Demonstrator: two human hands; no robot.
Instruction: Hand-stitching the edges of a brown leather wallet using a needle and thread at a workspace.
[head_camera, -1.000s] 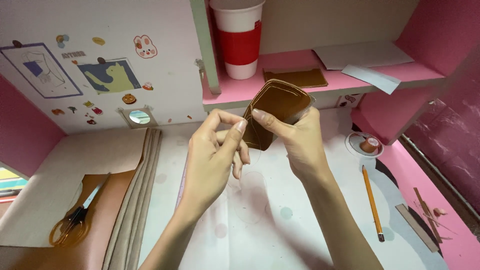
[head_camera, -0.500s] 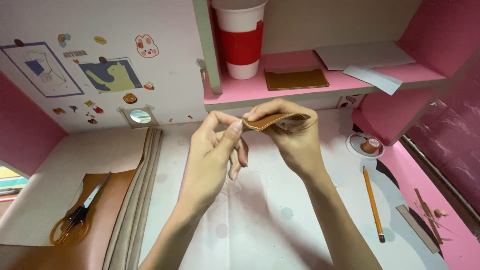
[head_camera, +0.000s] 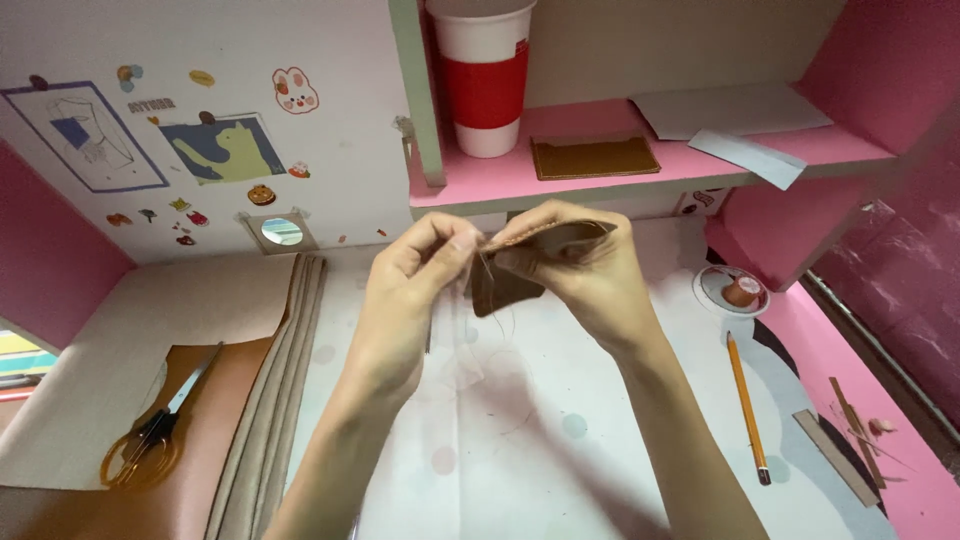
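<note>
My right hand grips a small brown leather piece, held edge-on above the white work mat, with a darker flap hanging below it. My left hand pinches at the left end of that piece, thumb and forefinger pressed together. A thin thread trails down from the leather. Whether a needle sits in the pinch I cannot tell.
A red-banded white paper cup and a brown leather rectangle sit on the pink shelf. Scissors lie on brown leather sheet at left. An orange pencil, small dish and strips lie right.
The leather piece has turned from broad face up to edge-on and dropped slightly lower. Both hands stay together at the same spot above the mat.
</note>
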